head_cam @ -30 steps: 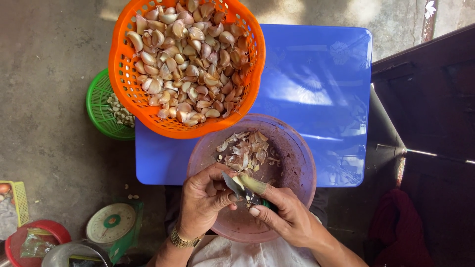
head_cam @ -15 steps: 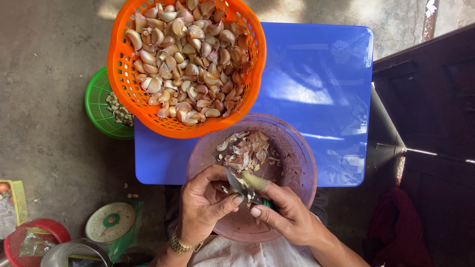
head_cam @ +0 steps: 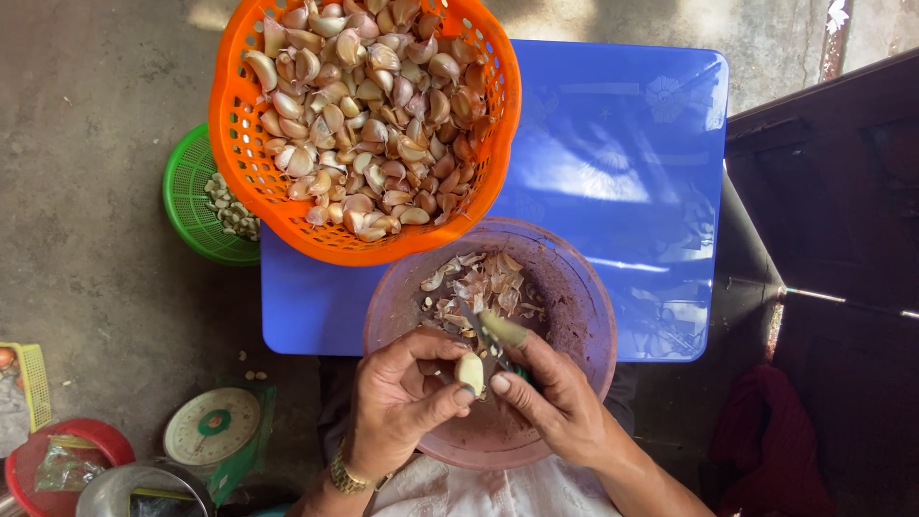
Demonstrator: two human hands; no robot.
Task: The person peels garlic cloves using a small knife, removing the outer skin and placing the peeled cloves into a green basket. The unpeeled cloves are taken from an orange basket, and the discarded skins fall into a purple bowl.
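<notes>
At the lower centre of the frame, the left hand (head_cam: pixel 407 402) is curled closed around a pale, smooth garlic clove (head_cam: pixel 469 371), pinching it between thumb and fingertips just above the near rim of a round, translucent pinkish-brown plastic bowl (head_cam: pixel 584 306). The right hand (head_cam: pixel 560 407) is closed on a small knife (head_cam: pixel 479 330) whose thin blade points up-frame past the clove; its thumb tip presses against the clove's side, and what looks like a green handle shows under the fingers, though most of it is hidden. Papery garlic skins (head_cam: pixel 483 282) lie in a loose heap in the upper part of the bowl. The bowl rests on a glossy blue plastic table (head_cam: pixel 622 163). At the top centre, an orange lattice basket (head_cam: pixel 230 124) brims with unpeeled cloves (head_cam: pixel 369 115), and a green mesh basket (head_cam: pixel 187 206) at its left holds a few peeled ones. A round dial scale (head_cam: pixel 211 426) sits at lower left on rough concrete.
</notes>
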